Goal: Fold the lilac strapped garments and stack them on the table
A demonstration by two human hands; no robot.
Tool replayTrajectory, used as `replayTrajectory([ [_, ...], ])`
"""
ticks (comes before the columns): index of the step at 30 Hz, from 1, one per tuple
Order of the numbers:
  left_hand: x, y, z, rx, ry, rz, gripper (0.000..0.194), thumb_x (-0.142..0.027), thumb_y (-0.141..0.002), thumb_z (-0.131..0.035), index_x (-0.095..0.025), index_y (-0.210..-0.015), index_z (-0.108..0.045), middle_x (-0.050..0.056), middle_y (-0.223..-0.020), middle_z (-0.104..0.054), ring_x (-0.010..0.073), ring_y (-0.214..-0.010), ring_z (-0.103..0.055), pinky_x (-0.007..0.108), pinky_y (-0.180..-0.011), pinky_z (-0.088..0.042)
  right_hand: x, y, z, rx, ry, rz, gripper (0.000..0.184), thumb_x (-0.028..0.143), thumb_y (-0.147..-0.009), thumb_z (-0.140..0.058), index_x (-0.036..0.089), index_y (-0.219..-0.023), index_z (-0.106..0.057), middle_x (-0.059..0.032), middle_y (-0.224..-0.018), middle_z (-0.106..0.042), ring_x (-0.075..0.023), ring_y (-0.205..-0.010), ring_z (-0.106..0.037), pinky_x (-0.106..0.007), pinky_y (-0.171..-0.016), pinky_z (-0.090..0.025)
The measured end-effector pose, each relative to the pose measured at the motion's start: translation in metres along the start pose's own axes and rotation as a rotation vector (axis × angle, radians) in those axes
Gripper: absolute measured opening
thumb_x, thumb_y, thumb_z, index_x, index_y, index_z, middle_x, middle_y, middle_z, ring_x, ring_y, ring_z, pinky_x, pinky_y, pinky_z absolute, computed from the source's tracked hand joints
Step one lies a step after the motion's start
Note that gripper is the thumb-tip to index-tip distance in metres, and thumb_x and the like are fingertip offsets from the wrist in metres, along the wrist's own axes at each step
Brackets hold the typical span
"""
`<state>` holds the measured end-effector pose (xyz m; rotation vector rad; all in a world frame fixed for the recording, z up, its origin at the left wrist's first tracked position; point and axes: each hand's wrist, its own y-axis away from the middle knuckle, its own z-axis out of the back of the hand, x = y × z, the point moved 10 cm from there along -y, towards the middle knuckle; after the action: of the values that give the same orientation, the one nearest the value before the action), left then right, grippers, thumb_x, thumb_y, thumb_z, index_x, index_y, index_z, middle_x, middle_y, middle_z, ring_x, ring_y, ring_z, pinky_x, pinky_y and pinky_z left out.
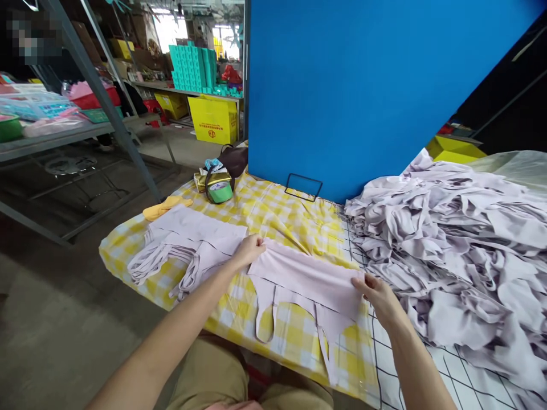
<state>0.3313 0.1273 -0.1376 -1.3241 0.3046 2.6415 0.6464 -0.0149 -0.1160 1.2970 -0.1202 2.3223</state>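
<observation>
My left grip (251, 250) and right grip (379, 291) each pinch 1 end of the far edge of the lilac camisole (307, 279), lower centre of the frame, its long axis between them. The camisole stack (192, 228), left of centre, lies nearer my left grip, perhaps touching it.

One head-height view, forward and downward, close above the yellow-and-white tablecloth (273, 212).

Yellow check cloth (282, 216) carries stack (192, 225) left, tape (220, 192) far left, garment (305, 279) near centre; white grid cloth (448, 370) carries heap (461, 245) right.
</observation>
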Motion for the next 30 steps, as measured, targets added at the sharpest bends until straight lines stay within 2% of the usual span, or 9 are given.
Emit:
replayTrajectory([
  [1, -0.004, 0.0, 0.0, 0.008, 0.04, -0.016, 0.002, -0.016, -0.072, -0.054, -0.015, -0.074, -0.054, -0.005, -0.057, -0.053, 0.011, -0.057, -0.052, 0.019, -0.053, -0.035, 0.007, 0.003, 0.001, 0.039, -0.053, -0.008, 0.036, 0.052, -0.054, -0.06, 0.018, -0.065, -0.057, -0.0034, -0.062, -0.061, -0.0169, -0.058, -0.053, -0.027, -0.053, -0.04],
  [4, -0.023, 0.002, 0.004, 0.076, 0.267, -0.068, 0.026, -0.023, -0.074, -0.056, -0.014, -0.099, -0.053, -0.001, -0.068, -0.063, 0.0123, -0.062, -0.058, 0.02, -0.057, -0.041, 0.036, 0.015, 0.01, 0.122, -0.207, -0.024, 0.039, 0.053, -0.051, -0.07, 0.017, -0.063, -0.059, -0.0055, -0.065, -0.064, -0.0206, -0.065, -0.057, -0.029, -0.061, -0.044],
  [6, -0.044, 0.005, 0.01, 0.16, 0.506, -0.115, 0.043, -0.029, -0.069, -0.064, -0.013, -0.107, -0.053, 0.003, -0.075, -0.066, 0.015, -0.068, -0.061, 0.023, -0.061, -0.044, 0.057, 0.022, 0.024, 0.127, -0.25, -0.013, 0.04, 0.052, -0.05, -0.074, 0.017, -0.066, -0.061, -0.0055, -0.068, -0.066, -0.0211, -0.067, -0.058, -0.03, -0.063, -0.045],
  [9, -0.079, 0.009, 0.029, 0.241, 0.729, -0.172, 0.047, -0.033, -0.056, -0.075, -0.012, -0.096, -0.061, 0.006, -0.08, -0.068, 0.0176, -0.074, -0.061, 0.026, -0.066, -0.045, 0.086, 0.026, 0.048, 0.08, -0.28, 0.022, 0.04, 0.05, -0.05, -0.076, 0.019, -0.071, -0.063, -0.0051, -0.073, -0.067, -0.0199, -0.068, -0.058, -0.03, -0.065, -0.046],
  [13, -0.116, 0.01, 0.062, 0.172, 0.783, -0.228, 0.037, -0.033, -0.05, -0.078, -0.012, -0.076, -0.063, 0.002, -0.074, -0.065, 0.0138, -0.067, -0.058, 0.024, -0.064, -0.043, 0.125, 0.028, 0.077, -0.023, -0.345, 0.114, 0.041, 0.048, -0.043, -0.08, 0.019, -0.068, -0.065, -0.005, -0.068, -0.065, -0.0189, -0.067, -0.056, -0.03, -0.063, -0.045],
  [17, -0.144, 0.013, 0.086, 0.128, 0.862, -0.323, 0.034, -0.031, -0.05, -0.078, -0.013, -0.07, -0.058, -0.003, -0.069, -0.058, 0.0095, -0.064, -0.053, 0.02, -0.061, -0.039, 0.16, 0.034, 0.093, -0.134, -0.405, 0.19, 0.042, 0.047, -0.036, -0.082, 0.017, -0.059, -0.063, -0.0026, -0.062, -0.06, -0.015, -0.061, -0.051, -0.028, -0.057, -0.042],
  [22, -0.161, 0.018, 0.1, 0.147, 0.919, -0.375, 0.035, -0.025, -0.051, -0.077, -0.014, -0.059, -0.045, -0.007, -0.056, -0.047, 0.0043, -0.052, -0.044, 0.017, -0.052, -0.033, 0.185, 0.036, 0.097, -0.168, -0.44, 0.252, 0.039, 0.046, -0.04, -0.081, 0.016, -0.06, -0.065, -0.0012, -0.062, -0.058, -0.0135, -0.062, -0.049, -0.027, -0.057, -0.039],
  [27, -0.157, 0.022, 0.117, 0.162, 0.987, -0.349, 0.034, -0.026, -0.05, -0.079, -0.012, -0.073, -0.058, -0.002, -0.067, -0.059, 0.0095, -0.06, -0.054, 0.022, -0.06, -0.042, 0.195, 0.035, 0.105, -0.226, -0.445, 0.318, 0.027, 0.038, -0.049, -0.077, 0.016, -0.06, -0.066, -0.0002, -0.062, -0.058, -0.0133, -0.065, -0.048, -0.029, -0.063, -0.038],
  [30, -0.146, 0.022, 0.129, 0.142, 1.035, -0.325, 0.032, -0.03, -0.053, -0.079, -0.011, -0.073, -0.063, 0.001, -0.068, -0.062, 0.0118, -0.062, -0.057, 0.024, -0.062, -0.044, 0.201, 0.037, 0.106, -0.256, -0.449, 0.315, 0.027, 0.037, -0.047, -0.077, 0.016, -0.061, -0.068, -0.0011, -0.064, -0.059, -0.0145, -0.067, -0.049, -0.031, -0.065, -0.039],
])
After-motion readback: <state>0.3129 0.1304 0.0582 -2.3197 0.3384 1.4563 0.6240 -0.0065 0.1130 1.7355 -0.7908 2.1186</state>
